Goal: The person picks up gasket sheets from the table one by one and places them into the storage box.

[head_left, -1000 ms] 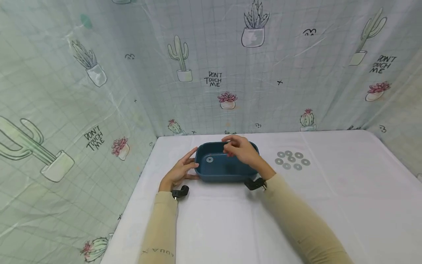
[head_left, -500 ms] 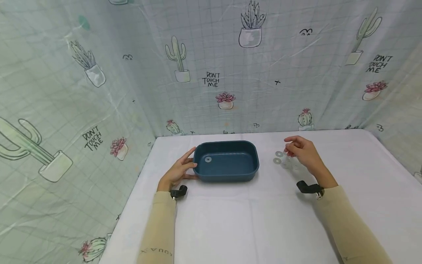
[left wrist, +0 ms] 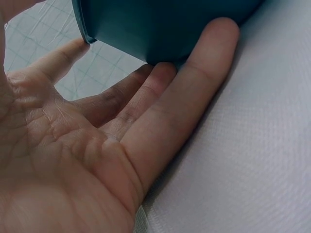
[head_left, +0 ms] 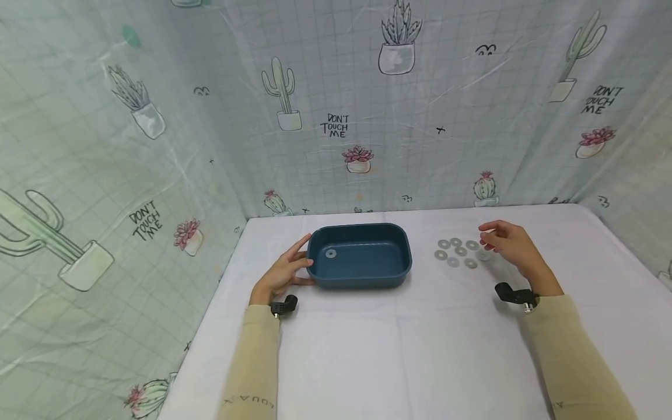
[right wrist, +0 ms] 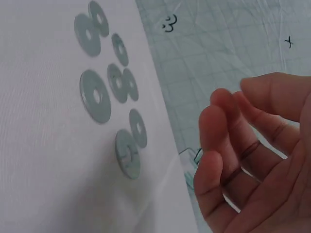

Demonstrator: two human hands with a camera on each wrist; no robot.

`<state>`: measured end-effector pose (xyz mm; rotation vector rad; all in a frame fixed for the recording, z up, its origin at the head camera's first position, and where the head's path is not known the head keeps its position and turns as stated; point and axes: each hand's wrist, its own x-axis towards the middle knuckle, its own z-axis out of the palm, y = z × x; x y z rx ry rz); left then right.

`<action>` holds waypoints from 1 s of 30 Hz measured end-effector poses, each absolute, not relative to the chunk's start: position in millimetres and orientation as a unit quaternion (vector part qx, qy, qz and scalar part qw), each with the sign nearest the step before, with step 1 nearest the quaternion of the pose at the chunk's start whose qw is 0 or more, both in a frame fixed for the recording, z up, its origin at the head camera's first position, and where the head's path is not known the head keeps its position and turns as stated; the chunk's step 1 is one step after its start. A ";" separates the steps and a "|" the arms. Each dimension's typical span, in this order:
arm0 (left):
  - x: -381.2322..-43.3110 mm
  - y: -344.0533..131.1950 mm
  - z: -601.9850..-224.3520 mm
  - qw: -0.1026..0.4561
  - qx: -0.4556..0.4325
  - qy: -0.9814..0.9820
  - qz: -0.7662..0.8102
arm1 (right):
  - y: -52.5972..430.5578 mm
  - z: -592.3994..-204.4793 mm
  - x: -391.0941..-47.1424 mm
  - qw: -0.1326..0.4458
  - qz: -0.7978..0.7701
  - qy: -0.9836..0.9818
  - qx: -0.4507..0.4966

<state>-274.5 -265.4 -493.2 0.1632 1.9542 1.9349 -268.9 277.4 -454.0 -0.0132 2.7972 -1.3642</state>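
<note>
My left hand (head_left: 283, 273) touches the left end of a dark blue rectangular tub (head_left: 359, 284). Its fingers are spread, and in the left wrist view the fingertips rest against the tub's wall (left wrist: 141, 29). Inside the tub, toward the left, lies one flat grey washer (head_left: 331, 254). My right hand (head_left: 511, 245) hovers at the right edge of a group of several washers (head_left: 461, 251) on the table. In the right wrist view its fingers (right wrist: 214, 126) are loosely bent with nothing between them, apart from the nearest washer (right wrist: 127, 154).
A white cloth covers the table (head_left: 346, 350). Behind and to the left hangs a pale curtain (head_left: 315, 70) printed with cacti. The washers lie flat to the right of the tub, several close together or overlapping in the right wrist view.
My right hand has moved from above the tub rightward, past the washers to their right edge. The left hand and the tub have stayed in place.
</note>
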 end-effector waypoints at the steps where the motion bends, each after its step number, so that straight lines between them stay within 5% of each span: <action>1: -274.7 -265.9 -493.5 0.191 0.056 0.697 0.689 | 278.7 -456.4 -269.7 0.023 -0.431 0.902 0.000; 17: -276.3 -266.4 -491.8 0.191 0.065 0.691 0.694 | 292.0 -477.1 -280.2 0.098 -0.343 0.934 0.023; 30: -273.9 -267.1 -491.7 0.189 0.068 0.692 0.694 | 287.1 -479.4 -277.9 0.105 -0.315 0.942 0.051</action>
